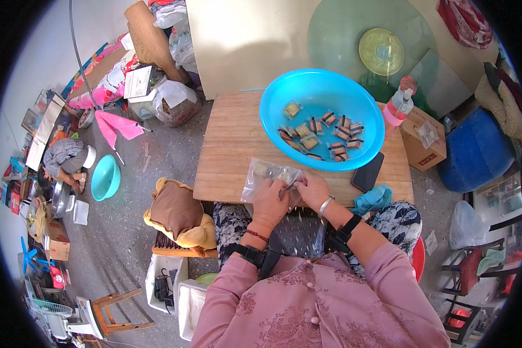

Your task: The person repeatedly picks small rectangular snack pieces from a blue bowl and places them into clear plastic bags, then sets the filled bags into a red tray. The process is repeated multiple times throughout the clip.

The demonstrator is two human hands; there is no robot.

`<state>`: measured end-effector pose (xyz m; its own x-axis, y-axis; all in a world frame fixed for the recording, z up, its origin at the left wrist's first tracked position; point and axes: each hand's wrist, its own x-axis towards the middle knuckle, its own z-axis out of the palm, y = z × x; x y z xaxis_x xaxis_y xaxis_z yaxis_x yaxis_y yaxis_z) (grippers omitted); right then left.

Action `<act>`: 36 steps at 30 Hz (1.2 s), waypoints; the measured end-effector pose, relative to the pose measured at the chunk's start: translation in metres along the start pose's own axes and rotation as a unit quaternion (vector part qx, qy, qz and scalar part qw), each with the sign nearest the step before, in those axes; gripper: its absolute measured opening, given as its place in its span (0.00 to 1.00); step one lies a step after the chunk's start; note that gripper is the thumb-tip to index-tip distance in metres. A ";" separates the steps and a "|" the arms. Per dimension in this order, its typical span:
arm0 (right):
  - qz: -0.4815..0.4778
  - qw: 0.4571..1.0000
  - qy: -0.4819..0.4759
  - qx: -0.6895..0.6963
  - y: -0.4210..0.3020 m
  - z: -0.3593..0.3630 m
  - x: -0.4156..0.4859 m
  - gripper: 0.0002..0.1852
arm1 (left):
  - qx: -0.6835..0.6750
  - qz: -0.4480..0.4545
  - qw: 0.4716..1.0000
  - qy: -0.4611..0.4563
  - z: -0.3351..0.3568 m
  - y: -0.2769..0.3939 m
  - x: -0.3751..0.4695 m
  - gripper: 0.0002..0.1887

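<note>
A clear plastic bag (251, 183) lies across the near edge of the wooden table (226, 139), with small yellow-labelled packets showing through it. My left hand (270, 202) rests over the bag and grips it, fingers bent. At the bag's right side, my right hand (314, 191) pinches its edge between thumb and fingers. Just beyond my hands stands a large blue plastic basin (282, 139). Inside it are several small wrapped packets (340, 132), some with dark bands and others with yellow labels. My fingers partly hide the bag's contents.
Right of my hands lie a black smartphone (368, 172) and a teal cloth (373, 199). A pink-and-clear bottle (399, 104) stands behind the basin's right rim, near a cardboard box (424, 135). A plush cushion (178, 213) sits at left; farther off, a person (65, 158) crouches beside a turquoise basin (106, 177).
</note>
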<state>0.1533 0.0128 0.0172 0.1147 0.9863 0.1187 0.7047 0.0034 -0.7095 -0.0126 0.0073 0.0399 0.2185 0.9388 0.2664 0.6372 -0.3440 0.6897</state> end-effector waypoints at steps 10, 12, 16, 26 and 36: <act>0.027 0.998 0.000 -0.055 -0.006 0.002 0.003 0.11 | -0.030 0.074 0.997 -0.006 -0.002 -0.009 0.001 0.05; 0.011 0.999 -0.005 -0.049 -0.006 0.003 0.004 0.11 | -0.044 0.056 0.997 -0.008 -0.004 -0.006 0.001 0.07; -0.006 0.999 -0.043 0.011 -0.001 0.002 0.008 0.10 | 0.008 0.070 0.998 0.001 -0.007 0.004 -0.001 0.14; -0.005 0.999 -0.040 0.004 -0.008 -0.004 0.002 0.09 | 0.071 0.004 0.997 0.021 0.006 0.004 0.005 0.18; 0.020 0.996 -0.057 -0.065 -0.024 -0.010 -0.007 0.08 | 0.082 -0.034 0.995 0.056 0.016 0.000 0.002 0.15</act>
<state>0.1425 0.0044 0.0408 0.0689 0.9976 0.0079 0.7862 -0.0494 -0.6160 0.0002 0.0094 0.0296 0.0935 0.9487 0.3019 0.7612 -0.2636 0.5926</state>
